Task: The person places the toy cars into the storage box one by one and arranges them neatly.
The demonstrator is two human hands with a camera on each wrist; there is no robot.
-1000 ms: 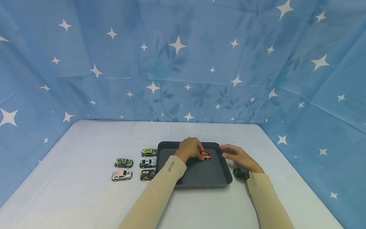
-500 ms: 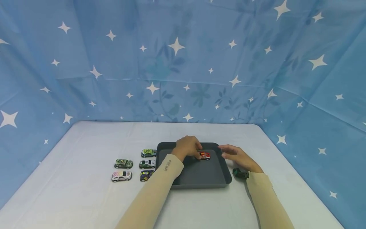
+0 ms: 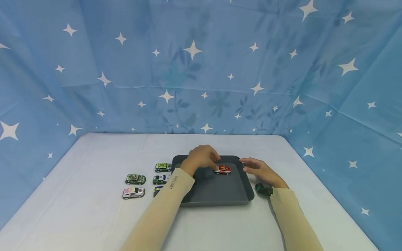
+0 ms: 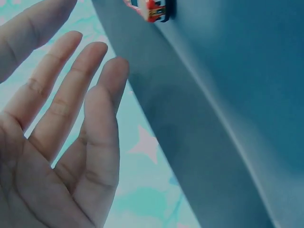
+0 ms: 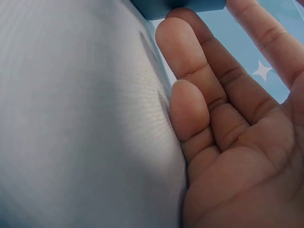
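Note:
A red and white toy car (image 3: 223,170) stands in the back part of the dark grey tray (image 3: 220,190). Just left of it and above the tray, my left hand (image 3: 201,158) holds nothing, its fingers parted. In the left wrist view the fingers of that hand (image 4: 61,118) show spread, with the car (image 4: 151,9) partly visible at the top edge. My right hand (image 3: 261,171) stays at the tray's right side, fingertips right at the rim. Relaxed, slightly bent fingers of the right hand (image 5: 237,128) appear beside the white tabletop in the right wrist view.
Left of the tray stand several more toy cars: a yellow-green one (image 3: 163,167), a white and green one (image 3: 161,179), a dark one (image 3: 157,190) partly behind the sleeve, a camouflage one (image 3: 135,179) and a white-pink one (image 3: 133,192). A blue star-patterned curtain (image 3: 141,69) surrounds the table.
My left hand has let go of the red and white toy car and moved left and up from it. The car stays in the tray. My right hand has hardly moved.

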